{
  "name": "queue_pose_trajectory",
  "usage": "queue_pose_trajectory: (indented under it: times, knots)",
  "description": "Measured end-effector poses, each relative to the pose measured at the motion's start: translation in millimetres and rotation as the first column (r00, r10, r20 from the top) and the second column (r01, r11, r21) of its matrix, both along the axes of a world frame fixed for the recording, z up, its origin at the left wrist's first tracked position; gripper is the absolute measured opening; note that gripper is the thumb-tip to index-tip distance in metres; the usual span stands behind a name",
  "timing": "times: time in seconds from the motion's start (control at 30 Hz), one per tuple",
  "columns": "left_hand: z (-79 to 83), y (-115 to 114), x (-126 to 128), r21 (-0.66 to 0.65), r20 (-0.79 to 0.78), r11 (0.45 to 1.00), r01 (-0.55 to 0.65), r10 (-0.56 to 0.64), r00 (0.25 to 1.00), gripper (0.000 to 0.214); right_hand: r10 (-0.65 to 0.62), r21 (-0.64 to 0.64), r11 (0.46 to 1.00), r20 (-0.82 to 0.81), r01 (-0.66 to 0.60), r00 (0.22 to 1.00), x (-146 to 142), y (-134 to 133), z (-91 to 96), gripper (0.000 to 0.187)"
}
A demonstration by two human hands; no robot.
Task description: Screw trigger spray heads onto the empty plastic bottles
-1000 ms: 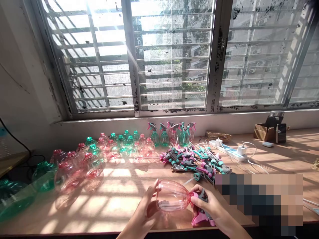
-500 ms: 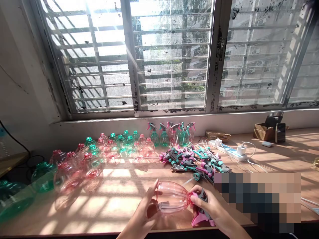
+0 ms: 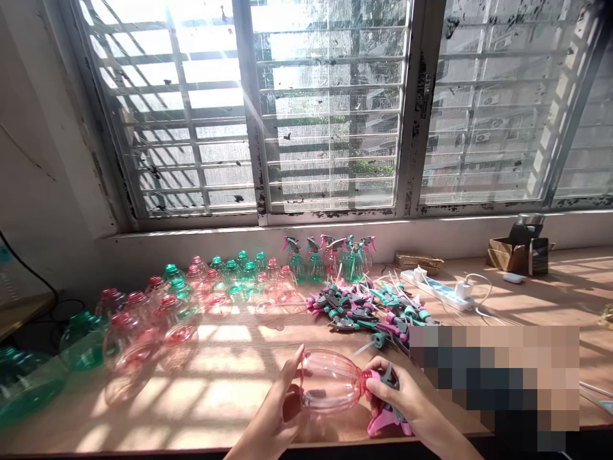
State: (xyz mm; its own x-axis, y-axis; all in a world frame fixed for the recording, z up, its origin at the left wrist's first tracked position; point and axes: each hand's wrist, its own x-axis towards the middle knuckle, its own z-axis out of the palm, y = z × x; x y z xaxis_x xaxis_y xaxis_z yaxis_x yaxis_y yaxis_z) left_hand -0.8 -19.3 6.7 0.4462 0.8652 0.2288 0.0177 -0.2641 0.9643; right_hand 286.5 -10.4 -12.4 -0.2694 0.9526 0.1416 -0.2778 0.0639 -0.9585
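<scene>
A clear pink spray bottle lies sideways between my hands, just above the front of the table. My left hand is closed around its base end, the thumb up along the edge. At the neck, my right hand grips the pink collar of a grey and pink trigger sprayer, which sits against the bottle's mouth. Its trigger points down toward the table's front edge. Beyond my hands lies a heap of loose trigger sprayers in pink, teal and grey.
Open pink and green bottles stand across the left. Bottles with sprayers fitted stand by the wall under the window. A white power strip with cables, a wicker tray and a cardboard box are at right. A pixelated patch hides the right front.
Hardly anything differs. Both hands keep the same hold on the bottle and sprayer, with only a tiny shift.
</scene>
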Motion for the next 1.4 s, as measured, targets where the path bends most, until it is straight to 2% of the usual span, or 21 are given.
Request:
queue_pose_trajectory:
  times: [0.13,0.2,0.3,0.5,0.73,0.87,1.07,1.13,1.23,1.4]
  knots:
    - [-2.5,0.3,-3.3,-0.127,0.062,0.99,0.058,-0.05,0.997,0.101,-0.004,0.006,1.0,0.008,0.004,1.0,-0.4,-0.8,0.3,0.047]
    - [-0.7,0.6,-5.9,-0.163,0.07,0.985,0.058,-0.047,0.996,0.099,0.001,0.025,1.0,0.018,-0.002,1.0,-1.0,-1.6,0.7,0.048]
    - [5.6,0.3,-7.7,-0.149,0.04,0.988,0.031,-0.025,0.999,0.086,0.009,0.043,0.999,0.023,-0.01,1.0,-1.7,-2.6,1.4,0.047]
    - [14.3,-3.9,-3.2,-0.136,0.069,0.988,0.073,-0.064,0.996,0.092,0.006,0.041,0.999,0.047,-0.008,0.999,-1.3,-3.7,6.0,0.046]
    - [10.0,-2.6,-5.5,-0.167,0.078,0.982,0.088,-0.076,0.994,0.102,0.001,0.047,0.999,0.042,-0.003,0.999,-2.4,-4.4,3.4,0.047]
    - [8.7,-1.9,-4.7,-0.178,0.103,0.98,0.094,-0.076,0.992,0.09,-0.02,0.033,0.999,0.061,0.018,0.998,-2.3,-3.0,-0.5,0.049]
    - [-3.4,3.1,-2.2,-0.043,0.037,0.998,0.037,-0.036,0.999,0.09,-0.023,0.01,1.0,0.035,0.022,0.999,-1.7,-1.7,-0.4,0.049]
    - [-6.4,4.3,-2.0,-0.034,0.02,0.999,0.031,-0.031,0.999,0.092,-0.024,0.006,1.0,0.029,0.023,0.999,-1.8,-1.9,0.8,0.048]
    - [-4.7,3.1,-2.5,-0.09,0.058,0.995,0.053,-0.048,0.997,0.099,-0.015,0.013,1.0,0.027,0.015,1.0,-1.8,-1.8,2.6,0.047]
    - [2.1,-0.6,-3.9,-0.121,0.042,0.992,0.048,-0.043,0.998,0.087,-0.007,0.026,1.0,0.02,0.007,1.0,-0.9,0.1,1.1,0.043]
